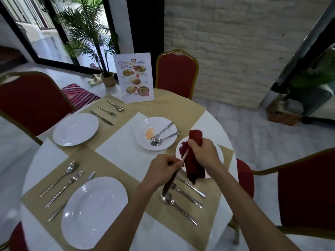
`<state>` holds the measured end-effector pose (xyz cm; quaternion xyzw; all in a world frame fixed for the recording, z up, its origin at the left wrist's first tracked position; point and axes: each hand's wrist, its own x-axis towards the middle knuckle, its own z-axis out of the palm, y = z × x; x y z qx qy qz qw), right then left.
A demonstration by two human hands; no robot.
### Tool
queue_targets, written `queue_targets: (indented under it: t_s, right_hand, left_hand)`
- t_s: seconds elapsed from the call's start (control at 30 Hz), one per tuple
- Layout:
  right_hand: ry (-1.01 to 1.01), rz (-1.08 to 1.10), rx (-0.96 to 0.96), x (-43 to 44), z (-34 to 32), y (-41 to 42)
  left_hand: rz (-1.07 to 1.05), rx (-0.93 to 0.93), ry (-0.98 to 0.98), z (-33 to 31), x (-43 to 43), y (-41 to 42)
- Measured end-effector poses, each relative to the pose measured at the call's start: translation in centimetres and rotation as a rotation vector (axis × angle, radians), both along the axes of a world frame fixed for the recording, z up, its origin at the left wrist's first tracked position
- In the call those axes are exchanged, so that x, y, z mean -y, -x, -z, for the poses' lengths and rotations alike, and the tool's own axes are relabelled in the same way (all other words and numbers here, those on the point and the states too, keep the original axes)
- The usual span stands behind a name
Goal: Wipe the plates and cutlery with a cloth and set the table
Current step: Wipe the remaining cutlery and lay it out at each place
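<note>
Fingers [194, 144] closed around red cloth [194, 165]

Stained plate [155, 133] mid-table, menu card [134, 78] behind, fork [161, 131] on it.

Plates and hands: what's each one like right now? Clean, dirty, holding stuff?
Centre plate: orange smear, cutlery on it.
Near-left plate: clean, bare.
Far-left plate: clean, bare.
Left hand: gripping a utensil.
Right hand: clutching the red cloth.
</note>
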<state>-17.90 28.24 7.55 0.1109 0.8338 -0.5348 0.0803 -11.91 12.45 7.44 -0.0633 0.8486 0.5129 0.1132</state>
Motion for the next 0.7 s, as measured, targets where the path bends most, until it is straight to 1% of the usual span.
queue_targets:
  t_s: [0.1, 0.23, 0.33, 0.43, 0.47, 0.6, 0.63, 0.7]
  right_hand:
    - [0.007, 0.015, -0.006, -0.3, 0.0, 1.6]
    - [-0.077, -0.135, 0.06, -0.2, 1.5, 3.2]
    - [0.057, -0.081, 0.075, -1.7, 2.0, 7.3]
    - [0.116, 0.025, 0.074, -3.1, 2.8, 13.0]
    - [0.118, 0.044, 0.073, -3.2, 3.2, 14.5]
    - [0.097, 0.019, 0.078, -3.4, 5.2, 21.6]
    - [0.097, 0.008, 0.082, -3.6, 5.8, 23.7]
    - [0.117, 0.0, 0.087, -4.1, 6.9, 27.7]
  left_hand:
    - [-0.018, 0.014, -0.009, 0.7, -0.4, 1.6]
    - [-0.067, -0.017, 0.007, 1.8, -1.7, 4.5]
    - [-0.045, 0.004, 0.03, 2.3, -2.7, 7.8]
    - [-0.043, -0.004, 0.093, 2.6, -4.1, 12.3]
    - [-0.035, -0.009, 0.146, 2.8, -4.5, 13.8]
    - [0.02, -0.055, 0.497, 4.6, -6.8, 21.7]
    - [0.025, -0.059, 0.555, 5.0, -7.3, 23.7]
    - [0.02, -0.055, 0.605, 5.7, -7.9, 27.7]
